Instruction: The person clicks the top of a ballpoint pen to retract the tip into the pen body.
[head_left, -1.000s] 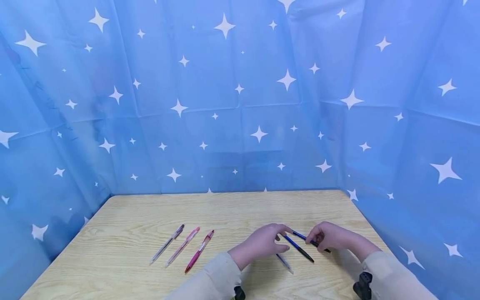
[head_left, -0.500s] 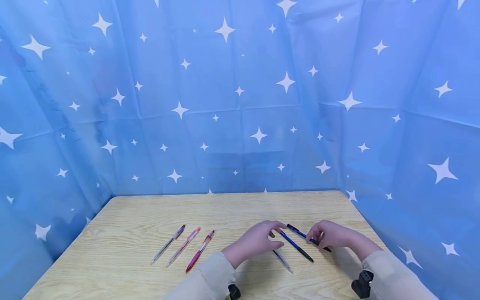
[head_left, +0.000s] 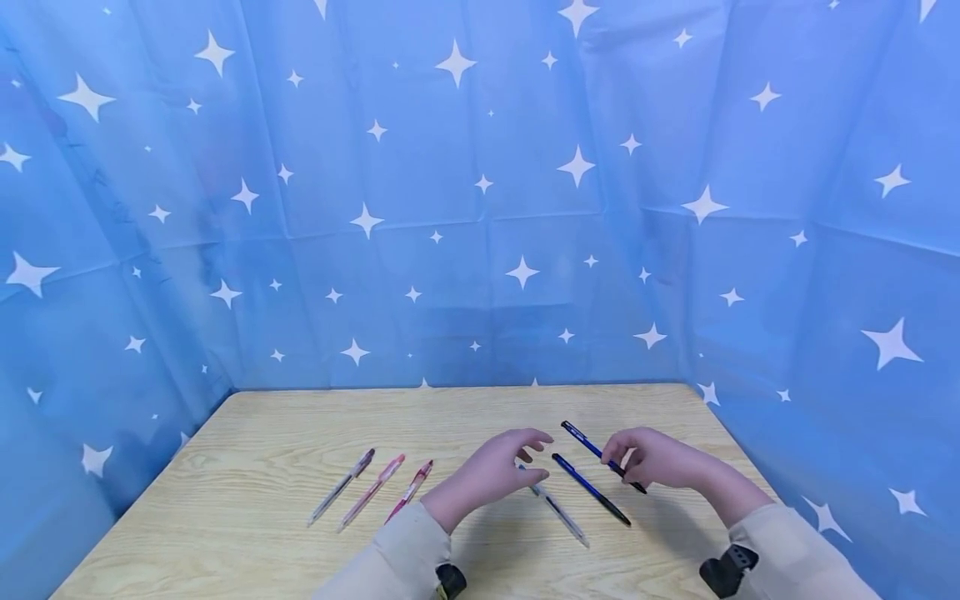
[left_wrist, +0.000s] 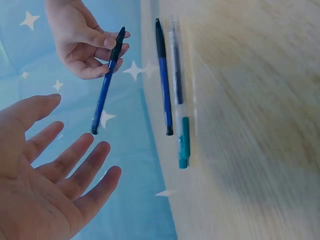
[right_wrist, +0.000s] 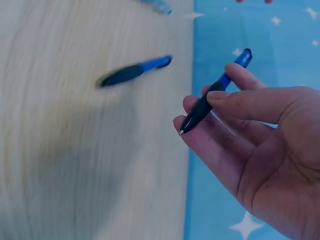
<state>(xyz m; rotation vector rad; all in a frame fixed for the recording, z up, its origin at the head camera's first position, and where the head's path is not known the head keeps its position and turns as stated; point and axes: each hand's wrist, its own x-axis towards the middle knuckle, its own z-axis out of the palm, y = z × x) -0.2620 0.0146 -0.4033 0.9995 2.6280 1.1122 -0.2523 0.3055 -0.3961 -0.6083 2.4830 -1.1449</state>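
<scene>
My right hand (head_left: 663, 458) pinches a blue pen (right_wrist: 199, 111) by its black grip between thumb and fingers. The pen is raised above the table, its metal tip showing in the right wrist view. My left hand (head_left: 491, 471) hovers with fingers spread and holds nothing, as the left wrist view also shows. Between the hands, a second blue pen (head_left: 588, 485) with a black grip lies on the table. Beside it lies a clear pen (head_left: 562, 518) with a teal clip (left_wrist: 184, 142), its far end close to my left fingertips in the head view.
Three more pens lie side by side at the left: a clear one with a dark purple top (head_left: 341, 487), a pink one (head_left: 371, 492) and a magenta one (head_left: 412, 486) partly hidden by my left sleeve (head_left: 405, 546). A starry blue curtain (head_left: 480, 250) surrounds the wooden table (head_left: 300, 417).
My left hand has drawn back to the left, uncovering more of the clear pen and the second blue pen. My right hand has lifted the blue pen and shifted slightly left.
</scene>
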